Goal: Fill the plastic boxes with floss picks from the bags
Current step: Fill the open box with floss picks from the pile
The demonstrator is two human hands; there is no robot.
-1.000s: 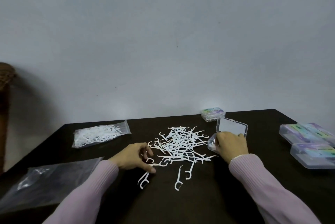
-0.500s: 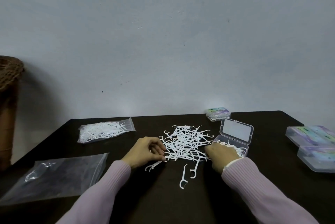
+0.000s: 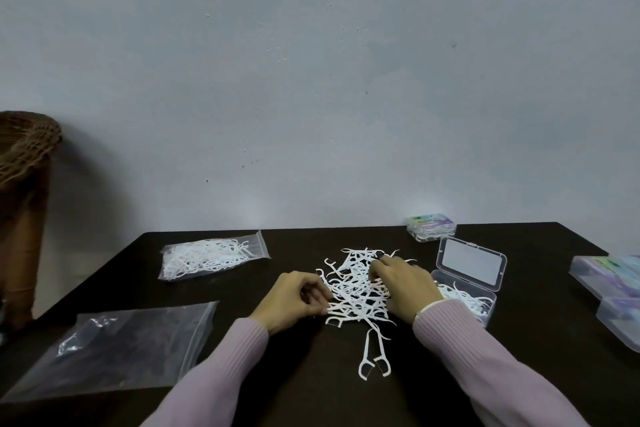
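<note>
A loose pile of white floss picks (image 3: 356, 283) lies in the middle of the dark table (image 3: 311, 374). My left hand (image 3: 294, 300) sits at the pile's left edge, fingers curled around a few picks. My right hand (image 3: 403, 286) lies over the pile's right side with fingers bent down into the picks. Just right of that hand stands an open clear plastic box (image 3: 465, 283) with its lid (image 3: 472, 262) raised and some picks inside. A sealed bag of floss picks (image 3: 207, 258) lies at the back left.
An empty clear bag (image 3: 117, 350) lies flat at front left. A closed filled box (image 3: 431, 226) sits at the table's back edge. Several closed clear boxes (image 3: 613, 288) are stacked at the far right. A wicker basket (image 3: 20, 146) stands beyond the left edge.
My right hand has moved left from the open box onto the pile. My left hand has slid right into the pile's edge, gathering picks. The camera view shifted slightly left.
</note>
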